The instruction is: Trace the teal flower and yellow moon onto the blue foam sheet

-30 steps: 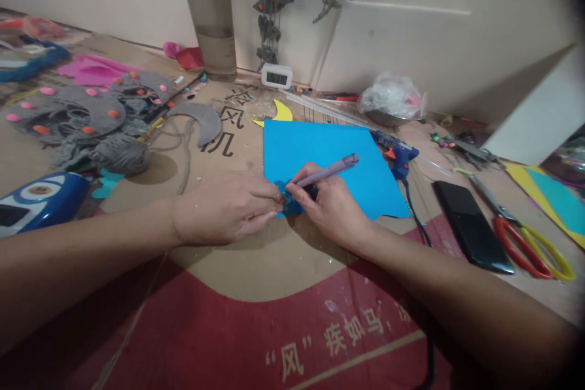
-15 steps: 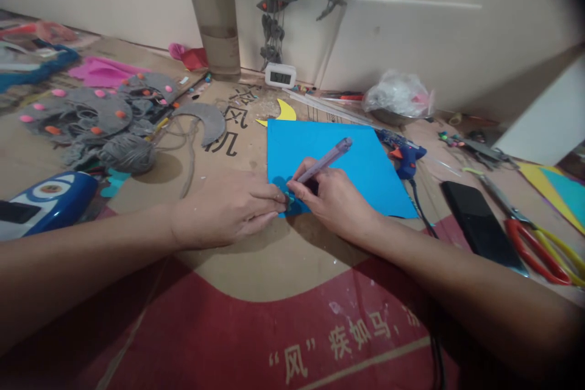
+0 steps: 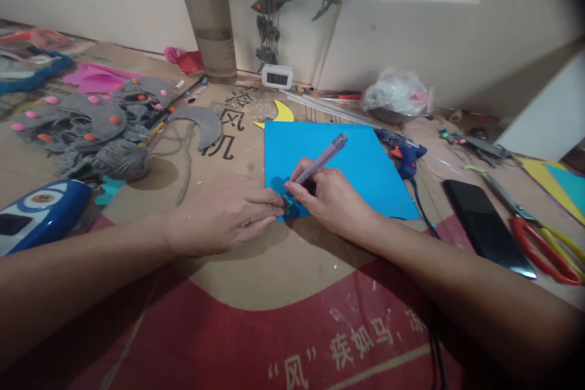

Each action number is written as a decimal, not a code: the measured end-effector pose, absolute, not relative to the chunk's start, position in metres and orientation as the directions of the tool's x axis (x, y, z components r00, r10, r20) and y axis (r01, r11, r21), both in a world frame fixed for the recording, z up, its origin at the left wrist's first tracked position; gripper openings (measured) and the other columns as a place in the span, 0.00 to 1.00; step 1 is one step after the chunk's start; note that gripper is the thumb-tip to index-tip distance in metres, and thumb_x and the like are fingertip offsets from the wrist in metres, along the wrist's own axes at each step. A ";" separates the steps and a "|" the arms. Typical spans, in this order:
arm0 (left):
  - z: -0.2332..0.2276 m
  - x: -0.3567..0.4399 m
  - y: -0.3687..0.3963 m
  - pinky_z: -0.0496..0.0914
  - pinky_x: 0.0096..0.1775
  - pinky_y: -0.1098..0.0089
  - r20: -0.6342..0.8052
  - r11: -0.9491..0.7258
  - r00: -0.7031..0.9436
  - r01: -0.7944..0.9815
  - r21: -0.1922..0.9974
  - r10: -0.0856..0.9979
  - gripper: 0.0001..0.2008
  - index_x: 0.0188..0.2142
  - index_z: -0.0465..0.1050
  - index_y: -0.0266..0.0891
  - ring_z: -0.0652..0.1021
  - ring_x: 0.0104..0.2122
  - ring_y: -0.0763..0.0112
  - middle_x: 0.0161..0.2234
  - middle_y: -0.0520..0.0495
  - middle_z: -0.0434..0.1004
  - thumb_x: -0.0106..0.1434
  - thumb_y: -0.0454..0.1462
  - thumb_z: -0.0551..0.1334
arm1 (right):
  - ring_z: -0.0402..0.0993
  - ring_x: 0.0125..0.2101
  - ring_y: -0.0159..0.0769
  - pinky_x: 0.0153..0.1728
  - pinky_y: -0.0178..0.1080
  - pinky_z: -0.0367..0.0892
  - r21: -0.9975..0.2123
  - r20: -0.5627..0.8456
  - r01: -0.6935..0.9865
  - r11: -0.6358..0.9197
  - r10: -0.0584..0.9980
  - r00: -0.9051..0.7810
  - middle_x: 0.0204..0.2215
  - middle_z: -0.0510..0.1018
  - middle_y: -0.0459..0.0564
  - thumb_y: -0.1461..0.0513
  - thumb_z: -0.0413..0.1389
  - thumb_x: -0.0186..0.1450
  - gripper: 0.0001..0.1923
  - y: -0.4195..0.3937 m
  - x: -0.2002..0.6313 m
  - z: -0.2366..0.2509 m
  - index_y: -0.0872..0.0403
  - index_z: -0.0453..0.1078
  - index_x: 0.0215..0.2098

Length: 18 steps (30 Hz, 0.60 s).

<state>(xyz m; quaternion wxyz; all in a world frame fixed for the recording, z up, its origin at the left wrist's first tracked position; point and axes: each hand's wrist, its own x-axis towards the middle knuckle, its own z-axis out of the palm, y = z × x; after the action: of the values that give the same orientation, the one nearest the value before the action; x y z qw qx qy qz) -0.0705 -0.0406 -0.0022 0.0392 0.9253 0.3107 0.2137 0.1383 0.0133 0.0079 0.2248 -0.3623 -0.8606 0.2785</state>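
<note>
The right hand point(image 3: 333, 201) has its grip closed on a purple pen point(image 3: 320, 159), tip at the near left corner of the blue sheet point(image 3: 361, 170). The left hand point(image 3: 219, 216) pinches a small blue cutout point(image 3: 278, 186) flat there. Bare cardboard point(image 3: 274, 268) lies open toward the near edge; a glue gun point(image 3: 404, 152) sits just beside the sheet's right edge.

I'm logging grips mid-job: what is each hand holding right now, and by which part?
The right hand grips the purple pen low on its barrel, near the tip. The left hand pins a small teal cut-out under its fingertips on the blue sheet.

Bare brown cardboard tabletop point(image 3: 256, 268) is lying open at lower centre; a grey yarn ball point(image 3: 121, 160) is crowding the left, while a black phone point(image 3: 484, 226) and red-handled scissors point(image 3: 539, 237) are blocking the right.
</note>
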 end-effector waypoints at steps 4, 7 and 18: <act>-0.003 -0.072 -0.041 0.71 0.44 0.65 0.349 -0.797 0.717 0.564 0.219 0.603 0.13 0.47 0.75 0.37 0.79 0.42 0.65 0.44 0.48 0.81 0.70 0.37 0.54 | 0.69 0.28 0.32 0.31 0.37 0.60 -0.678 0.161 0.497 0.542 0.769 -0.618 0.28 0.73 0.46 0.59 0.52 0.69 0.11 0.015 0.137 0.008 0.54 0.66 0.29; -0.003 -0.072 -0.041 0.71 0.44 0.65 0.353 -0.798 0.717 0.562 0.217 0.601 0.13 0.47 0.75 0.37 0.79 0.42 0.64 0.44 0.48 0.81 0.71 0.37 0.54 | 0.69 0.28 0.32 0.30 0.36 0.60 -0.699 0.147 0.491 0.520 0.777 -0.612 0.28 0.73 0.46 0.59 0.52 0.68 0.11 0.016 0.137 0.008 0.54 0.66 0.29; -0.003 -0.072 -0.041 0.71 0.43 0.65 0.354 -0.799 0.717 0.554 0.235 0.601 0.12 0.47 0.75 0.37 0.79 0.42 0.64 0.44 0.47 0.81 0.71 0.37 0.54 | 0.69 0.28 0.32 0.30 0.36 0.60 -0.717 0.155 0.471 0.514 0.777 -0.610 0.28 0.72 0.46 0.59 0.52 0.68 0.11 0.016 0.137 0.007 0.55 0.66 0.29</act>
<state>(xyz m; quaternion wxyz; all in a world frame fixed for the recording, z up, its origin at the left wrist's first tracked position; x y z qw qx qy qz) -0.0717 -0.0408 -0.0027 0.0562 0.9247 0.3121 0.2105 0.1369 0.0159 0.0073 0.2365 -0.3727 -0.8372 0.3228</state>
